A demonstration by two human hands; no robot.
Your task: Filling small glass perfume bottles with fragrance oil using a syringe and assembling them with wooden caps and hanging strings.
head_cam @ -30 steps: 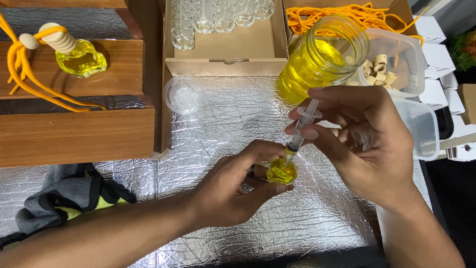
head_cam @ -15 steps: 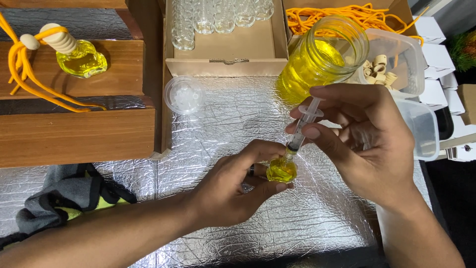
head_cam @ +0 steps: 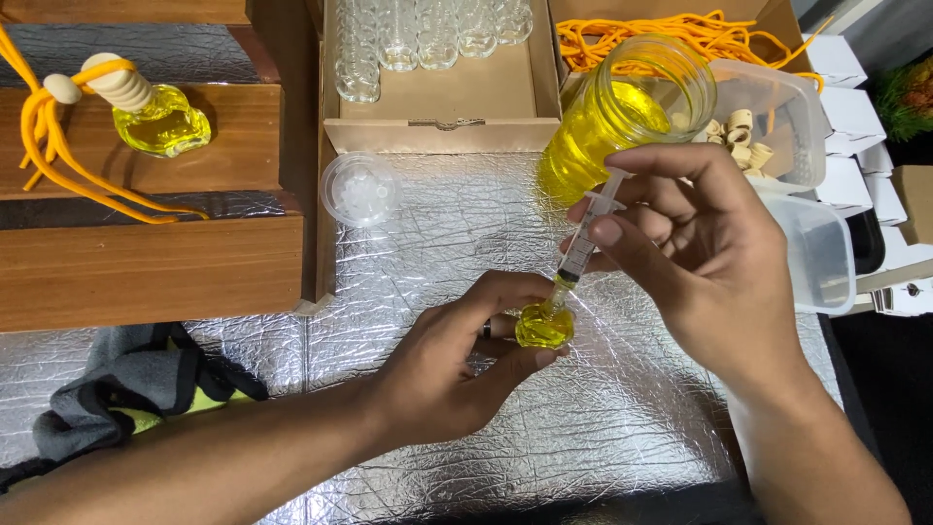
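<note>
My left hand [head_cam: 457,360] grips a small glass bottle [head_cam: 542,327] filled with yellow liquid, resting on the silver foil surface [head_cam: 408,272]. My right hand [head_cam: 700,253] holds a clear syringe [head_cam: 583,241] upright, its tip in the bottle's neck and the plunger pushed nearly down under my thumb. Just behind the syringe stands an open glass jar [head_cam: 612,117] of yellow liquid.
A finished yellow bottle with a wooden cap and orange cord [head_cam: 155,112] sits on a wooden stepped stand [head_cam: 146,262]. A cardboard box [head_cam: 437,107] holds several empty glass bottles. A clear lid [head_cam: 360,190], plastic tubs of wooden caps [head_cam: 768,126], orange cords [head_cam: 680,29] and a grey glove [head_cam: 136,384] lie around.
The plunger has gone down a little and the syringe barrel holds less liquid. Both hands stay almost where they were.
</note>
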